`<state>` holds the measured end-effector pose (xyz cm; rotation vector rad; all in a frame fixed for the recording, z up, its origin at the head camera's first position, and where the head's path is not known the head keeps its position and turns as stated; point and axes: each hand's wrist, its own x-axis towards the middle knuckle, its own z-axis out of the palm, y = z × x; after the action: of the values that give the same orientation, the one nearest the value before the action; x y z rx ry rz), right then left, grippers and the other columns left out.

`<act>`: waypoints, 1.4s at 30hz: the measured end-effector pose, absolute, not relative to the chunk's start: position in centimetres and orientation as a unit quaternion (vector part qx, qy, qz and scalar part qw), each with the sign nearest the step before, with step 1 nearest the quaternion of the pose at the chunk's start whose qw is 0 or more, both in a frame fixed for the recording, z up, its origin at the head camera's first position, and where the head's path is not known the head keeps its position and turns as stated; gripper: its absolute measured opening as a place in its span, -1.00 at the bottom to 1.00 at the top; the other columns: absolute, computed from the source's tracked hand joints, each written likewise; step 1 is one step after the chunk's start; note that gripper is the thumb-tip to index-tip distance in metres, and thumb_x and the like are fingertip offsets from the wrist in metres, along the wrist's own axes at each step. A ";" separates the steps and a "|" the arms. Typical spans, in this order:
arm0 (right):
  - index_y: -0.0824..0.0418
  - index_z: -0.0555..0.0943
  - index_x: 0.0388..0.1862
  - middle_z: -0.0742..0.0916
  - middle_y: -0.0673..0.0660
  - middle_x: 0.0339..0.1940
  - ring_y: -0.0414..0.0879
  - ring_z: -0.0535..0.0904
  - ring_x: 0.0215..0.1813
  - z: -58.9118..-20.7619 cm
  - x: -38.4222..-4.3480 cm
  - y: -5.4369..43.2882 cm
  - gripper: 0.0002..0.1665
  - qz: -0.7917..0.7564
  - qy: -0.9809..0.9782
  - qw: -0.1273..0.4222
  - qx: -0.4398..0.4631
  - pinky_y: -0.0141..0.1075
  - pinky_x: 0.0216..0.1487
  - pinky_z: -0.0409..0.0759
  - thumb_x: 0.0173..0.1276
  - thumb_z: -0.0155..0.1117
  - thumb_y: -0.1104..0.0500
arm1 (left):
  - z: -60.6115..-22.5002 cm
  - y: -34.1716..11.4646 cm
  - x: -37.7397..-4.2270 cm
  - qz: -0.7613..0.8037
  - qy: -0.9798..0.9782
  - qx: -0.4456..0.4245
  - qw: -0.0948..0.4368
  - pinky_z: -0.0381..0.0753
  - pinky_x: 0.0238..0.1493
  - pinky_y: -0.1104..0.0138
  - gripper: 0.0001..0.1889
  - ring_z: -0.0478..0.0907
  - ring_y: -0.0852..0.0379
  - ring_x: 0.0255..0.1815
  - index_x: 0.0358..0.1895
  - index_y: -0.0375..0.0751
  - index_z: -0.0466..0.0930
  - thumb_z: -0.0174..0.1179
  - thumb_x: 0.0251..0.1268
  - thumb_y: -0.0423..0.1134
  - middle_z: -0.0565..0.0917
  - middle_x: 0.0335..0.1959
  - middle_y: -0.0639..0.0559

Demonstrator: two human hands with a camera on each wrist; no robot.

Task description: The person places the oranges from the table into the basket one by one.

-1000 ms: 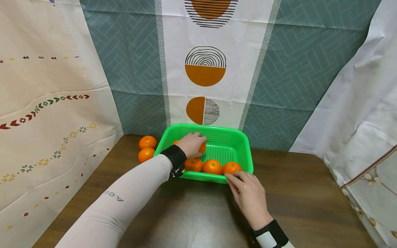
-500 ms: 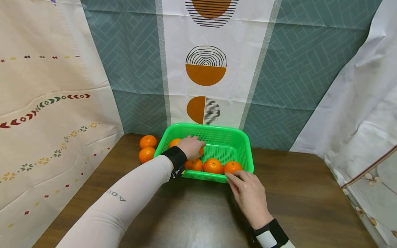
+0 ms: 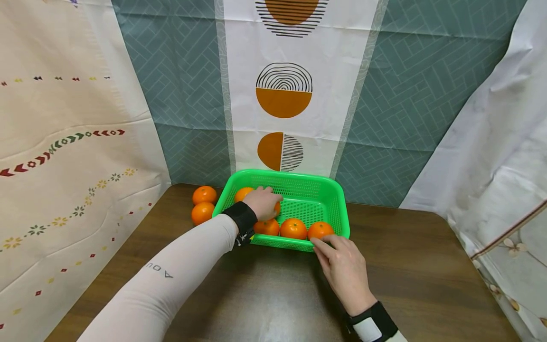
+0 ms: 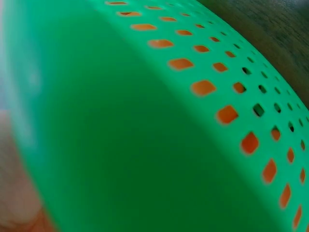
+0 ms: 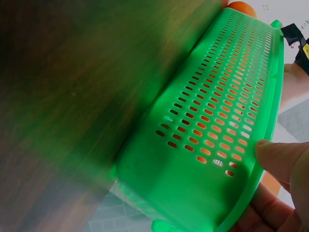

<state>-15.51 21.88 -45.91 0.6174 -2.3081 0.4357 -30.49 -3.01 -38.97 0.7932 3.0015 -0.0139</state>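
Note:
A green plastic basket (image 3: pixel 339 209) with perforated walls stands on the table. My left hand (image 3: pixel 261 202) reaches over its near left side, fingers curled round a tangerine (image 3: pixel 278 207) that they mostly hide. Behind that hand is another tangerine (image 3: pixel 243 193) in the basket. Along the front wall sit a tangerine (image 3: pixel 267 228), a middle one (image 3: pixel 293 229) and a right-hand tangerine (image 3: pixel 320 230). My right hand (image 3: pixel 344 268) pinches the basket's front rim near its right corner; in the right wrist view the thumb (image 5: pixel 277 154) lies outside the rim. Green basket wall fills most of the left wrist view.
Left of the basket, two tangerines (image 3: pixel 203 204) rest on the brown wooden table (image 3: pixel 406 266), one behind the other. A patterned cloth (image 3: pixel 282 95) hangs close behind the basket. Pale cloths border the table at left and right.
My left hand has sunk slightly into the basket with the tangerine, and more of the tangerine behind it shows. My right hand stays on the rim.

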 end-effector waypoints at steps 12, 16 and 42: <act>0.06 0.89 0.07 0.80 0.03 -0.11 0.08 0.74 -0.08 -45.9 -15.5 21.9 -0.64 0.168 -0.890 0.351 0.238 0.05 0.08 0.73 0.31 0.70 0.26 | -37.8 -3.1 -29.3 0.000 0.967 0.256 0.015 0.60 0.37 -0.06 -0.51 0.54 -0.34 0.38 0.54 -0.02 0.60 0.32 0.65 -0.14 0.59 0.43 -0.27; 0.06 0.89 0.08 0.80 0.03 -0.11 0.08 0.74 -0.07 -45.9 -15.5 21.8 -0.64 0.170 -0.890 0.350 0.237 0.06 0.09 0.73 0.31 0.70 0.26 | -38.1 -3.3 -29.5 0.000 0.967 0.255 0.017 0.60 0.38 -0.07 -0.51 0.52 -0.34 0.40 0.55 -0.02 0.59 0.32 0.66 -0.13 0.58 0.45 -0.27; 0.07 0.89 0.10 0.80 0.04 -0.11 0.09 0.74 -0.08 -46.0 -15.5 21.8 -0.59 0.169 -0.889 0.353 0.237 0.07 0.09 0.73 0.26 0.73 0.28 | -37.2 -4.7 -28.5 -0.014 0.967 0.250 -0.043 0.22 0.63 -0.27 -0.46 0.36 -0.29 0.62 0.61 0.12 0.52 0.24 0.71 0.07 0.48 0.60 -0.20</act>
<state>-15.54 21.77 -46.05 0.6141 -2.2996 0.4384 -28.54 -4.73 -37.20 0.8063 3.1256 -0.0461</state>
